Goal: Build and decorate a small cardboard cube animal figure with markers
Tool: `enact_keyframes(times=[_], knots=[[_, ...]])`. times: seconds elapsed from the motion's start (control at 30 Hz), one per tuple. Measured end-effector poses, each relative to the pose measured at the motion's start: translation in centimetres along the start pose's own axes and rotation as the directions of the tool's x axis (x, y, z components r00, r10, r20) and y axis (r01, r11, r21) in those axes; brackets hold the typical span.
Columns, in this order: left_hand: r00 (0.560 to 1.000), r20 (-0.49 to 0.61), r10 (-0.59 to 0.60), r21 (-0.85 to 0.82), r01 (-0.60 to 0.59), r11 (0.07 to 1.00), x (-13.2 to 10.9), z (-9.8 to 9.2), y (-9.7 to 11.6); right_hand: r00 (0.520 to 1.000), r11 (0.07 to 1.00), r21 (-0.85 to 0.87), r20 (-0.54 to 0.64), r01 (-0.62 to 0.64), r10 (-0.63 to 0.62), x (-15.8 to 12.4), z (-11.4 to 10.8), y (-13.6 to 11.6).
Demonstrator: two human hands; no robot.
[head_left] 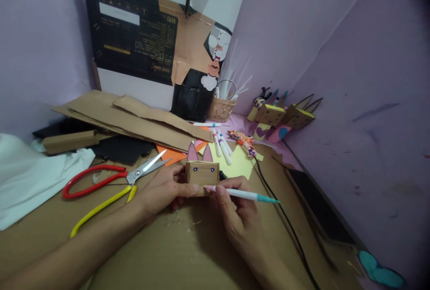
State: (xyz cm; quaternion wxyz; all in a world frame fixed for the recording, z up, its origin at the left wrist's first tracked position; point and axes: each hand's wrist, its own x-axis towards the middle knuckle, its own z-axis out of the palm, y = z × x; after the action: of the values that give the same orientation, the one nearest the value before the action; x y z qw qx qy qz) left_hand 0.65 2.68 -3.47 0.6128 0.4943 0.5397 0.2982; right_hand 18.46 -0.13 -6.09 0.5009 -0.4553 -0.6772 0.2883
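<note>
A small cardboard box head (202,174) with two pink pointed ears and two drawn eyes sits upright at the middle of the table. My left hand (168,188) grips its left side, the thumb lying along the lower front. Between the thumb and fingers of my right hand (239,207) is a white marker (244,194) with a teal rear end. Its pink tip touches or nearly touches the lower front of the box, beside my left thumb. My right fingers are partly hidden behind the marker.
Open scissors (131,177) with red and yellow handles lie left. Behind are cardboard sheets (134,117), loose markers (221,144), yellow paper (242,160) and a basket (221,108). A patterned glue gun (243,140) trails a black cable right. Finished cardboard animals (273,113) stand at the back right.
</note>
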Motion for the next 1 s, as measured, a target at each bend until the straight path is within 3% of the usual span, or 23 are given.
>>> enact_keyframes(times=[1.0], knots=[[1.0, -0.009, -0.02, 0.004, 0.02, 1.0, 0.02, -0.01, 0.25, 0.994, 0.995, 0.028, -0.05, -0.098, 0.099, 0.22, -0.26, -0.6]])
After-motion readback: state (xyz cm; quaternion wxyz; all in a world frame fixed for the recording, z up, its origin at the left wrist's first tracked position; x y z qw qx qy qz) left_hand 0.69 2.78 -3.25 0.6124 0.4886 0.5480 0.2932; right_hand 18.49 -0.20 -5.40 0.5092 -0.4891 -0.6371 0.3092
